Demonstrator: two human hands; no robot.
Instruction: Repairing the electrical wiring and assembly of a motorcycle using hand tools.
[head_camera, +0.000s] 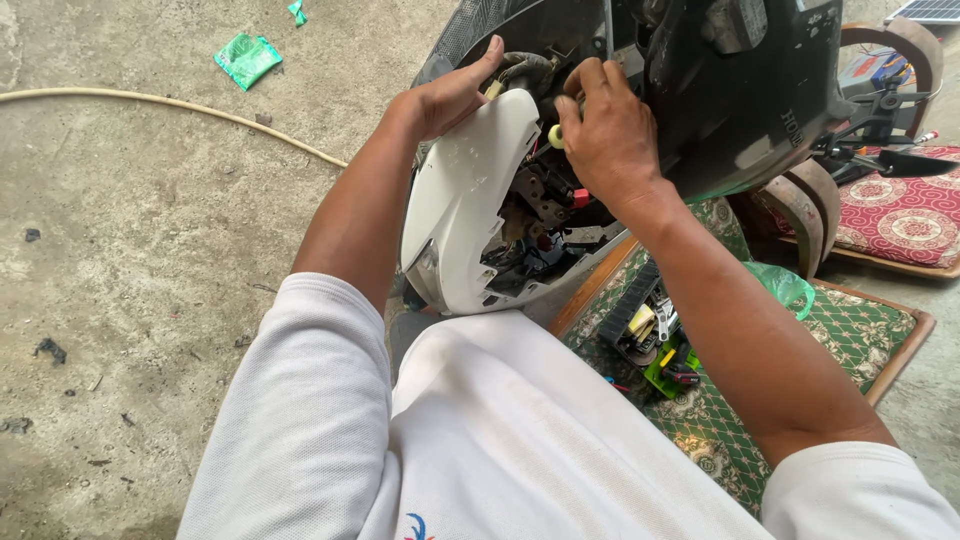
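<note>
White scooter front cover (462, 205): centre of frame, tilted, pulled away from the black body panel (745, 90) at upper right, wiring and brackets exposed between the two.
Left hand (447, 95): upper centre, gripping the top edge of the white cover, thumb stretched up toward a dark cable bundle (525, 66).
Right hand (608, 135): just right of the left, fingers curled and pinching a small pale yellow round part (555, 135) at the opening; remainder of grip hidden by the knuckles.
Small red connector (580, 197): directly below the right hand, inside the cavity.
Green patterned cushion (860, 325): lower right, on a wooden seat, under the right forearm.
Tool clutter (655, 340): on that cushion, black, yellow and bright green pieces, kinds not clear.
Green plastic bag (785, 285): right of the forearm, on the cushion.
Red patterned cushion (905, 215): far right.
Pale hose (170, 105): across the concrete floor (150, 300), upper left.
Green wrapper (246, 58): upper left, near the hose.
</note>
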